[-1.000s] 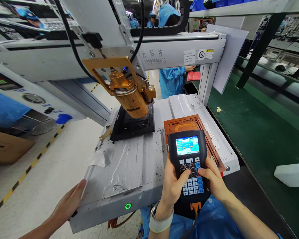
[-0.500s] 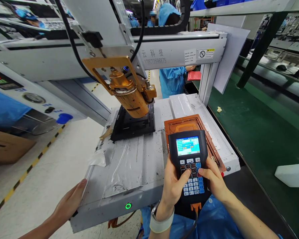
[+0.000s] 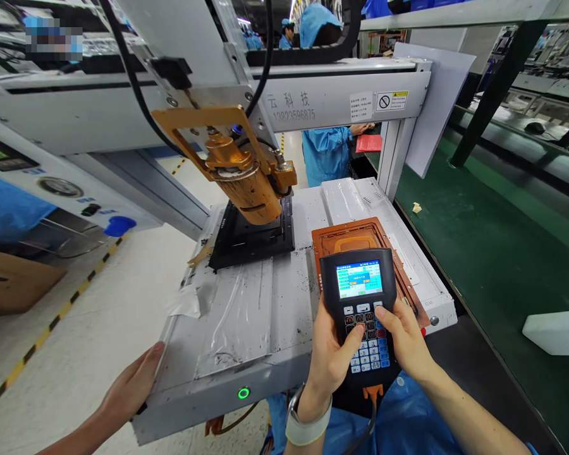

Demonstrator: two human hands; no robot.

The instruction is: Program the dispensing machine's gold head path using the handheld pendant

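A black handheld control pendant (image 3: pixel 329 278) with a lit screen (image 3: pixel 359 279) and a keypad is held between both of my hands. My left hand (image 3: pixel 332 354), with a band on its wrist, wraps its left side, the thumb on the dark keys. My right hand (image 3: pixel 408 338) grips the right side, its thumb at the upper right key below the screen. An orange-plugged cable (image 3: pixel 373 393) leaves the pendant's bottom. Behind the pendant, an orange-brown fixture plate (image 3: pixel 346 232) lies on the white machine bed (image 3: pixel 294 297). A gold spindle head (image 3: pixel 251 189) hangs over a black fixture (image 3: pixel 246 246).
Another person's hand (image 3: pixel 135 379) rests at the bed's left front corner. A green button (image 3: pixel 243 393) glows on the front edge. The gantry beam (image 3: pixel 332 95) spans the back. On the right, a white bottle (image 3: pixel 554 333) lies on a green surface (image 3: pixel 502 253). A co-worker in blue (image 3: pixel 326 155) stands behind.
My right thumb has moved up the keypad, from near the red key to the upper right key below the screen. My left hand and the spindle head stay put.
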